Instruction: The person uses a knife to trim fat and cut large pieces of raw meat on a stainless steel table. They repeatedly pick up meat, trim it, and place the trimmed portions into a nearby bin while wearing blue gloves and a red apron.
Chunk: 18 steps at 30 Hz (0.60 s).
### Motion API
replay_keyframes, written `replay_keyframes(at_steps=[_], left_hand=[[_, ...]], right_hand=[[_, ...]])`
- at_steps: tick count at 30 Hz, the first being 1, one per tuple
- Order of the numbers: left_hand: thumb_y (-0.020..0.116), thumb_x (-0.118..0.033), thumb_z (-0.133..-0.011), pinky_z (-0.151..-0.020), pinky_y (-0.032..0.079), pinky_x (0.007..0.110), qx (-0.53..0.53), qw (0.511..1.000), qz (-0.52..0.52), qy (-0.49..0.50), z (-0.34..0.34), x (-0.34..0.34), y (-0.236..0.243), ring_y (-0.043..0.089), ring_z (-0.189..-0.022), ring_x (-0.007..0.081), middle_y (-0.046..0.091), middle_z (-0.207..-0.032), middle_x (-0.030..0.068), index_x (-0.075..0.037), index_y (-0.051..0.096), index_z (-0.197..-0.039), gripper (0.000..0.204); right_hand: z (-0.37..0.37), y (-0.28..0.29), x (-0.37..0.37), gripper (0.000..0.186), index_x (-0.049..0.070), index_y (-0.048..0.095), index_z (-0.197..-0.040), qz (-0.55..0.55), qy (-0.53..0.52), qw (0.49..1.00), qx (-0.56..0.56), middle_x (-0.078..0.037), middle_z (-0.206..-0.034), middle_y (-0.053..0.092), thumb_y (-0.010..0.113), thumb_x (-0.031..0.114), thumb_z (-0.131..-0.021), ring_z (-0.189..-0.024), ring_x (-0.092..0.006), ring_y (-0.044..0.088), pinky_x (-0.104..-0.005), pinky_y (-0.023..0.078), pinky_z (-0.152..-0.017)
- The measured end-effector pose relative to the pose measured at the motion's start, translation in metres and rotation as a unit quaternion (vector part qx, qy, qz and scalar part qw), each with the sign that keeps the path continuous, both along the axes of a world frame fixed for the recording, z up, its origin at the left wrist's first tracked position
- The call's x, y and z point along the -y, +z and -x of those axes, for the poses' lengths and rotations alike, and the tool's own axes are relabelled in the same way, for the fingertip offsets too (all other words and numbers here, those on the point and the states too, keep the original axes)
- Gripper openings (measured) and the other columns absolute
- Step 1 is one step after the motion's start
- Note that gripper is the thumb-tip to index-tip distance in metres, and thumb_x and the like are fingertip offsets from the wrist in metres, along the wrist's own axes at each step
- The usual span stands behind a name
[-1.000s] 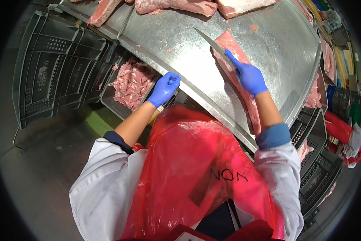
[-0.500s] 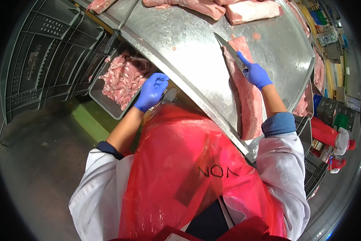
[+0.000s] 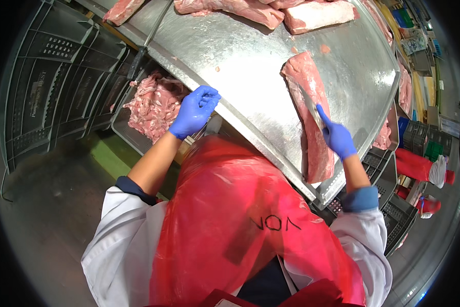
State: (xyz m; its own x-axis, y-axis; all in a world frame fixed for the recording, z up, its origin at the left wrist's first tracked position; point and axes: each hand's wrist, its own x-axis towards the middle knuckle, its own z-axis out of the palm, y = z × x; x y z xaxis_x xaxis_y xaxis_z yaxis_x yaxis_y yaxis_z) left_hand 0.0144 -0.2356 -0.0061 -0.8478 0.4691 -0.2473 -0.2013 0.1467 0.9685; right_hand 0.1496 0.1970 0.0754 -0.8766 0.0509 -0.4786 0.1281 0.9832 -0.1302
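Observation:
A long pale-pink piece of pork loin [image 3: 319, 148] lies lengthwise on the metal table. My right hand [image 3: 340, 140], in a blue glove, is closed around a knife, with the index finger stretched along it. The knife's blade [image 3: 310, 106] rests along the top of the loin, its tip pointing away from me. My left hand [image 3: 195, 110], also gloved in blue, hovers at the table's near-left edge with its fingers curled in; nothing shows in them. Just beyond it, below table height, a grey crate holds a heap of meat trimmings [image 3: 155, 105].
Several more pork pieces [image 3: 319, 17] lie along the far side of the metal table [image 3: 230, 66]. A honing steel [image 3: 137, 62] hangs at the table's left edge. Tall dark crates [image 3: 50, 77] stand at left. Meat, crates and people in red aprons [image 3: 414, 166] appear at far right.
My right hand has drawn the knife toward me along the loin. The loin's far end has shifted and now looks closed together. My left hand has risen slightly toward the table edge.

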Motion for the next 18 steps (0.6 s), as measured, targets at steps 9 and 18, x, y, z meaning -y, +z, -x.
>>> replay_keyframes(at_steps=[9, 18], left_hand=[[0.069, -0.014, -0.094, -0.078, 0.053, 0.028, -0.003, 0.999, 0.037, -0.012, 0.010, -0.090, -0.050, 0.064, -0.082, 0.0128, 0.068, -0.091, 0.0058, 0.000, 0.063, -0.109, 0.022], [0.069, -0.042, -0.081, -0.099, 0.050, 0.044, 0.049, 0.979, 0.185, -0.065, 0.008, -0.298, -0.047, 0.064, -0.115, 0.0409, 0.067, -0.123, 0.0244, -0.001, 0.062, -0.123, 0.058]], right_hand=[[-0.073, -0.023, 0.035, 0.073, 0.024, 0.026, -0.161, 0.022, -0.144, 0.989, 0.005, -0.026, -0.085, 0.066, 0.046, 0.006, -0.093, -0.069, -0.0373, 0.066, -0.0468, 0.052, -0.069], [-0.097, 0.016, -0.012, 0.085, 0.024, 0.022, -0.162, 0.144, -0.274, 0.929, -0.202, -0.023, -0.114, 0.070, 0.058, -0.001, -0.088, -0.082, -0.0351, 0.073, -0.0386, 0.055, -0.073]])
